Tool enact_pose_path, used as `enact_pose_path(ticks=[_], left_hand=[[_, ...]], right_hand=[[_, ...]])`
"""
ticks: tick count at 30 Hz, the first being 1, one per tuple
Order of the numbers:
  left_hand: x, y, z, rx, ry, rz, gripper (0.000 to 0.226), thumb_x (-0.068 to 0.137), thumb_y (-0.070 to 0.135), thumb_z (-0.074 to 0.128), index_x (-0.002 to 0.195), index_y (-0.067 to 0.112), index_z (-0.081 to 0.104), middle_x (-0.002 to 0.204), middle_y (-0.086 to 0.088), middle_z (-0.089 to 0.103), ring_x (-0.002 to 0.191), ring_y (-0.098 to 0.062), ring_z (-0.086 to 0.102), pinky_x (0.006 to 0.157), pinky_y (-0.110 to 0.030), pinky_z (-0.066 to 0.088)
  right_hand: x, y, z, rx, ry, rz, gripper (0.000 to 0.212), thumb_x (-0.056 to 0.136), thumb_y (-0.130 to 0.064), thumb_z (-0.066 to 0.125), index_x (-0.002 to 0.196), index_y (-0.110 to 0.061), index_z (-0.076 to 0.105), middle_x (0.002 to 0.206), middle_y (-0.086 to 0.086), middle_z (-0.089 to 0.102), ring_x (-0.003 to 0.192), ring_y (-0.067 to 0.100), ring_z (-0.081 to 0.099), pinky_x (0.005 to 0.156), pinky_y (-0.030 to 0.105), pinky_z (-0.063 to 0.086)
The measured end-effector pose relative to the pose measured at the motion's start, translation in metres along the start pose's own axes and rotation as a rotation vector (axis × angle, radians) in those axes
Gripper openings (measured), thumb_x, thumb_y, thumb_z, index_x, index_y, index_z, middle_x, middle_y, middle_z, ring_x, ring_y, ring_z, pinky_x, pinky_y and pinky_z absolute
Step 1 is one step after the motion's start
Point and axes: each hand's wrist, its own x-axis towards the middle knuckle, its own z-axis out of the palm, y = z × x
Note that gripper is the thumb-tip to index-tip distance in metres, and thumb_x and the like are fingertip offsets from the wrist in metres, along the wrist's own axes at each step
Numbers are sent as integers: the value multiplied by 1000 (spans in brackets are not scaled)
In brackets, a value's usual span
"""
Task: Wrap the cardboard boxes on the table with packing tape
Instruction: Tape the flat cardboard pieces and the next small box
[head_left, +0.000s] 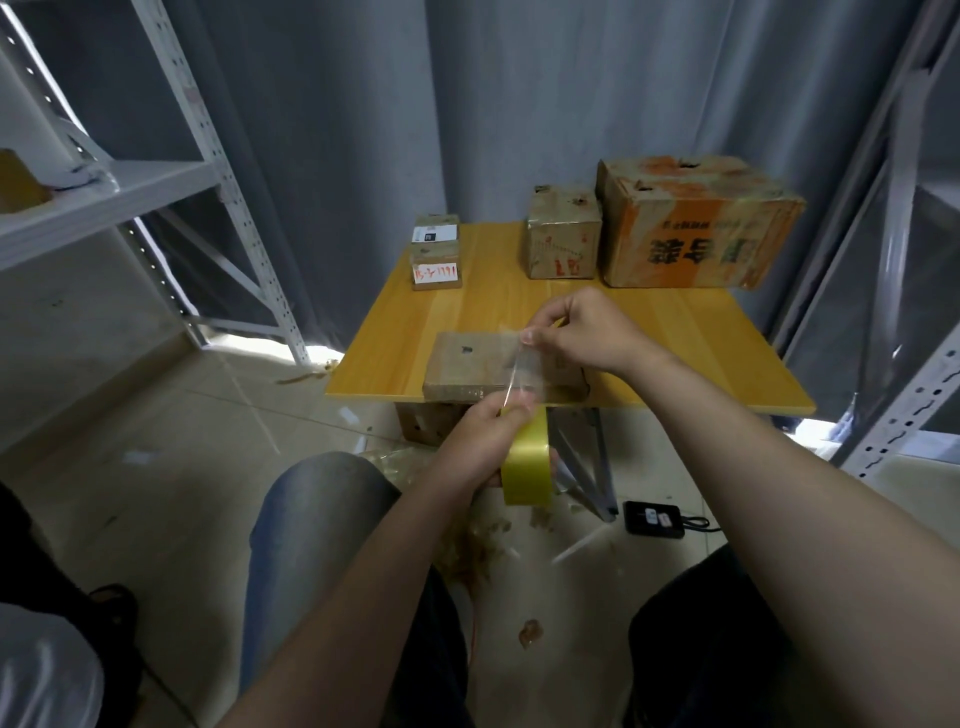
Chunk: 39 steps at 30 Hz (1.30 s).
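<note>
Head view | left hand curls round tape roll below flat box | right hand pinches strip above it — probably limp, clingy; pinch its end.

Five cardboard boxes stood on the counter: one flat at its near edge, two stacked far left, two far right. A sixth sat under it. One tape roll.

Light: dim indoor, brightest on table; bright patches on floor below curtain. Focus: soft throughout. Edges: wide-angle bending (shelf uprights bow, both sides), corners smeared.
</note>
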Motion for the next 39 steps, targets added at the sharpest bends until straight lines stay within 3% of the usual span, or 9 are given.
enact_pose_path(ticks=[4,7,11,15,20,25,28,35,39], left_hand=[[0,-8,-4,236,-3,30,52,89,60,65,130,29,65,117,-4,73,105,-26,72,97,-52,57],[2,-20,-9,275,-19,9,39,99,51,64,128,26,66,117,3,69,92,-13,73,80,-35,61],[1,-31,-7,256,-30,16,24,100,50,61,113,31,68,90,5,78,72,-5,75,55,-23,56],[2,-28,-8,290,11,-17,45,90,65,60,112,27,71,108,-4,73,99,-27,71,92,-49,58],[6,-8,-14,278,28,-69,62,78,72,60,108,20,76,109,-13,76,102,-36,72,100,-57,54],[18,-2,-18,253,97,-88,51,81,72,61,96,25,74,106,-1,73,97,-25,70,97,-51,56],[21,3,-18,230,97,-127,55,73,76,59,100,29,72,110,-2,72,102,-28,69,100,-54,54],[28,7,-17,180,92,-198,76,71,73,64,125,20,69,114,-9,74,103,-32,71,98,-54,56],[32,6,-16,215,130,-184,64,84,69,66,128,23,66,115,-3,69,104,-28,67,99,-50,54]], right_hand=[[6,1,-6,77,29,10,9,90,-21,81,81,-20,81,93,-8,78,90,3,70,85,24,54],[12,4,-6,130,83,32,8,90,-19,81,88,-12,82,94,-6,78,85,-1,70,76,13,53],[27,13,-5,137,133,70,10,90,-20,80,91,-11,82,99,-5,76,92,2,66,87,21,52],[46,15,6,79,87,86,8,89,-21,81,82,-18,81,94,-11,71,89,-8,59,76,10,37],[62,28,21,138,114,207,9,91,-28,80,83,-25,79,96,-6,75,98,6,63,102,32,45],[77,32,24,2,160,253,18,92,-43,76,79,-31,79,114,-11,76,129,20,57,121,58,24],[83,36,27,-107,202,300,23,91,-48,75,75,-32,76,117,-14,74,135,24,51,118,61,11],[85,47,39,-235,237,344,24,92,-52,72,76,-34,77,105,-14,74,122,24,55,111,57,20],[82,50,48,-284,252,365,25,93,-53,70,75,-37,75,103,-13,74,117,25,58,113,57,20]])
